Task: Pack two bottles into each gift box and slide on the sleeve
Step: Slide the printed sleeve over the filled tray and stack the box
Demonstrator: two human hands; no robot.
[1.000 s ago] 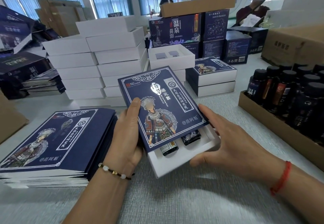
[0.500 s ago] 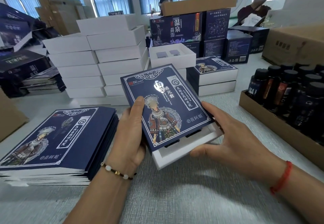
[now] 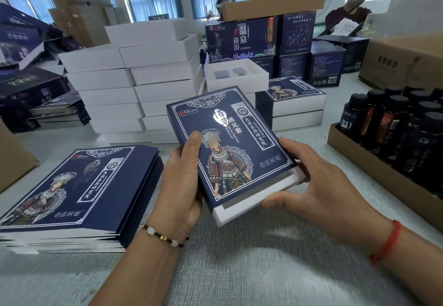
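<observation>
Sleeve (image 3: pixel 230 147) nearly home on box (image 3: pixel 254 204), held above the bench's near edge; only a white strip shows. My left hand (image 3: pixel 182 181) grips the sleeve, right hand (image 3: pixel 318 186) pinches the box end. Bottles hidden; final push left.

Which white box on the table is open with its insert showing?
The open box on the short stack behind the held sleeve: two empty slots show. The tall stacks are lidded.
</observation>
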